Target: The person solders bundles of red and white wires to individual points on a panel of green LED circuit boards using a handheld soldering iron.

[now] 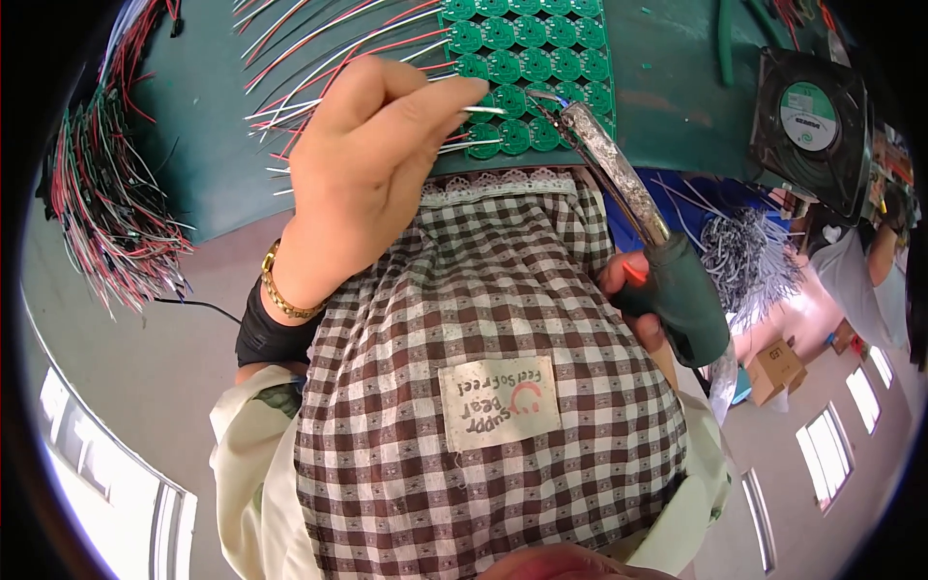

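Note:
My left hand (362, 164) is closed in a pinch on a white wire (488, 110), whose bare-looking end points right over a panel of round green circuit boards (532, 64). In my right hand (648, 329) is a soldering gun (688, 300) with a dark green body and red trigger, my fingers wrapped round its handle. Its tip hovers by the panel's lower rows, close to the wire end; whether it touches a board I cannot tell. Several red and white wires (401, 41) run leftward from the panel's left edge, partly hidden behind my left hand.
A thick bundle of red, white and black wires (101, 217) hangs over the green table (217, 135) at left. To the right stand a black fan (810, 116) and a bundle of grey wires (749, 261). Beyond are a cardboard box (776, 371) and another person (865, 266).

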A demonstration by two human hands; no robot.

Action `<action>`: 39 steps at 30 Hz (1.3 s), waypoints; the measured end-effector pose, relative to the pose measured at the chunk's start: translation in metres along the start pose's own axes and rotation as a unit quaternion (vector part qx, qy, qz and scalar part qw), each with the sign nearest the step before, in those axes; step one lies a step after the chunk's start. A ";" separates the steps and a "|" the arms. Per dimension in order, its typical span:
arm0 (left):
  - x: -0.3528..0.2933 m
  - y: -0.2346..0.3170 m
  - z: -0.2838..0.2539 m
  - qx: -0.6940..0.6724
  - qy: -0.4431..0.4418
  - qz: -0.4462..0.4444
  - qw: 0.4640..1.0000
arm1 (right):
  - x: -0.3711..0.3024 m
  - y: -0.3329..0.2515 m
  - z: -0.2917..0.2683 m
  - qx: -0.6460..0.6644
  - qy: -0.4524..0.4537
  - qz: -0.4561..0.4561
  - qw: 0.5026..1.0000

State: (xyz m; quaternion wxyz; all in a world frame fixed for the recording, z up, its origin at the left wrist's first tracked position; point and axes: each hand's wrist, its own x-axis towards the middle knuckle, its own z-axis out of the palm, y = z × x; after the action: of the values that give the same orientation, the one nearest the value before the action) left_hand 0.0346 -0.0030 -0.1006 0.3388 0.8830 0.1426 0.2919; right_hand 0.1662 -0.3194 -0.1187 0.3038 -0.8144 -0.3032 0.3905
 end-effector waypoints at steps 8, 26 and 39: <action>0.005 -0.003 0.005 0.010 0.000 0.008 1.000 | -0.001 -0.012 -0.002 0.351 -0.034 -0.021 0.936; 0.000 0.002 0.002 -0.030 -0.006 -0.063 0.998 | 0.008 -0.008 0.000 0.357 -0.073 -0.083 0.927; 0.000 0.002 0.006 -0.031 -0.006 -0.072 0.997 | 0.017 -0.006 0.002 0.199 -0.033 -0.188 0.961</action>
State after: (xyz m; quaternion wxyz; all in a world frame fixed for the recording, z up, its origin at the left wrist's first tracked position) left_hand 0.0383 -0.0077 -0.1023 0.3869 0.8613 0.1949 0.2656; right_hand 0.1715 -0.3031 -0.1234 0.5177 -0.6527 -0.3764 0.4053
